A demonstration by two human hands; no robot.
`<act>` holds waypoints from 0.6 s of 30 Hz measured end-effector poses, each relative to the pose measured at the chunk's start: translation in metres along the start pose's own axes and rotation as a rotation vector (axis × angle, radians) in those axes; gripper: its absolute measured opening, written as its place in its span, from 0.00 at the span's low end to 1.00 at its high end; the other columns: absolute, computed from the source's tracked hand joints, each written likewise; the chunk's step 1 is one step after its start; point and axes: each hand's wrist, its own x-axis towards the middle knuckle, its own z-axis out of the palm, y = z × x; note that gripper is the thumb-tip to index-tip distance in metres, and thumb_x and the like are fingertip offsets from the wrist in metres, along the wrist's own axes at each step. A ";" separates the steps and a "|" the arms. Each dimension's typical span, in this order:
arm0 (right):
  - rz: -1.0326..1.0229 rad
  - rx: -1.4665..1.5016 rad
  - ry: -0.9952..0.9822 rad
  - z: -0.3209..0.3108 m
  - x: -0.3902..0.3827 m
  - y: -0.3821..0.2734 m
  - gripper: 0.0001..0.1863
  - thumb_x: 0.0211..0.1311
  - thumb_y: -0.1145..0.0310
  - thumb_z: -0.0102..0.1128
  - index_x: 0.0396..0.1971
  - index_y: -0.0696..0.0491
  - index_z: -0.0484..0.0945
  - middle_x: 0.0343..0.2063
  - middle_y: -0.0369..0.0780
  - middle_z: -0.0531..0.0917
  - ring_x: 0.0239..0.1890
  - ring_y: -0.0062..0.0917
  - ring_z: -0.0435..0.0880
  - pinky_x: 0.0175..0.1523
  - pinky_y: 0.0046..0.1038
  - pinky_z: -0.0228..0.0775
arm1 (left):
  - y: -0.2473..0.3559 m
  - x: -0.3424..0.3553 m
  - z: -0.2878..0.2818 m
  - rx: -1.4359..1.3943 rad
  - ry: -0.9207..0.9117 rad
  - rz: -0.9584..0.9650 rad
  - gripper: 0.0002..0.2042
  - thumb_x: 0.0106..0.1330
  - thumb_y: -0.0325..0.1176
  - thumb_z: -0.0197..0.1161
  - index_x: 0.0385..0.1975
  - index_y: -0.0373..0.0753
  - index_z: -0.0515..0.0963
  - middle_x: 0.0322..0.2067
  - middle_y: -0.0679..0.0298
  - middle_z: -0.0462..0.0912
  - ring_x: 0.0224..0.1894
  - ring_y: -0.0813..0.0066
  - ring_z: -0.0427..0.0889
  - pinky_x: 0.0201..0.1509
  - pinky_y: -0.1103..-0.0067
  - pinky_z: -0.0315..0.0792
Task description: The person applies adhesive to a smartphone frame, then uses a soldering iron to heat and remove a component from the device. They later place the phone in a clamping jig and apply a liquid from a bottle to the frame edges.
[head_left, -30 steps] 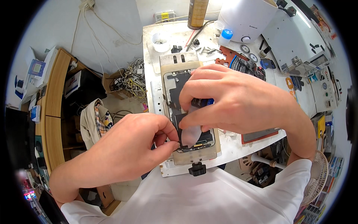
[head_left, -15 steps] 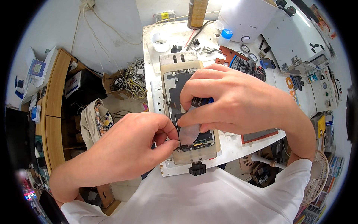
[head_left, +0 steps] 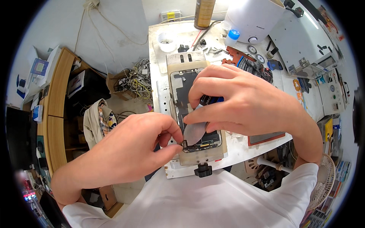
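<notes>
An opened phone screen assembly (head_left: 182, 90) lies in a beige clamp holder (head_left: 197, 159), which has a black knob (head_left: 203, 170) at its near end. My right hand (head_left: 243, 100), closed, grips a thin grey pry blade (head_left: 193, 133) by its upper part, with the broad rounded end low over the screen's lower left. A dark, blue-marked area shows beneath my right fingers. My left hand (head_left: 138, 142) is pinched at the screen's lower left corner. At its fingertips a small dark strip (head_left: 184, 144) stands beside the blade; its exact kind is too small to tell.
Behind the holder stand a white tub (head_left: 166, 42), a blue-capped bottle (head_left: 232, 37) and a spray can (head_left: 203, 14). A white appliance (head_left: 254, 21) is at the back. Tools and dark gloves (head_left: 253, 68) lie right. A tangle of cables (head_left: 136, 81) sits left of the table.
The whole view has shifted slightly. The small dark strip at my left fingertips shows more plainly, and the blade's end lies a little higher on the screen. Both grips stay the same.
</notes>
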 end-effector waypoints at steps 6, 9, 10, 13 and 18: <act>-0.002 0.018 -0.002 0.001 0.000 0.000 0.22 0.47 0.68 0.79 0.47 0.45 0.89 0.45 0.34 0.80 0.51 0.34 0.80 0.56 0.41 0.73 | -0.004 -0.003 0.003 -0.083 0.010 -0.024 0.05 0.70 0.27 0.68 0.38 0.32 0.83 0.24 0.69 0.76 0.26 0.84 0.71 0.29 0.80 0.67; 0.012 0.044 -0.016 0.000 -0.001 0.000 0.22 0.48 0.69 0.78 0.47 0.46 0.89 0.46 0.35 0.80 0.50 0.35 0.79 0.56 0.41 0.72 | -0.006 -0.004 0.002 -0.061 -0.007 -0.021 0.06 0.70 0.28 0.68 0.38 0.31 0.83 0.24 0.69 0.78 0.26 0.84 0.72 0.29 0.80 0.68; 0.019 0.055 -0.021 0.000 -0.001 0.000 0.22 0.48 0.69 0.78 0.47 0.47 0.89 0.46 0.35 0.80 0.50 0.35 0.79 0.56 0.41 0.72 | -0.007 -0.005 0.001 -0.046 -0.013 -0.014 0.06 0.71 0.28 0.68 0.38 0.31 0.83 0.24 0.69 0.79 0.27 0.84 0.73 0.29 0.80 0.68; 0.024 0.072 -0.023 0.000 -0.001 -0.001 0.22 0.48 0.71 0.77 0.47 0.48 0.89 0.46 0.36 0.80 0.49 0.35 0.79 0.56 0.40 0.71 | -0.012 -0.004 0.001 -0.088 -0.050 -0.042 0.06 0.71 0.28 0.68 0.38 0.31 0.83 0.26 0.68 0.81 0.27 0.84 0.75 0.30 0.81 0.70; 0.038 0.055 -0.018 -0.001 -0.001 -0.004 0.22 0.48 0.71 0.77 0.48 0.48 0.89 0.46 0.36 0.81 0.48 0.35 0.79 0.56 0.40 0.70 | -0.019 -0.005 0.002 -0.169 -0.083 -0.058 0.07 0.72 0.29 0.67 0.39 0.31 0.84 0.27 0.70 0.83 0.28 0.86 0.75 0.31 0.83 0.70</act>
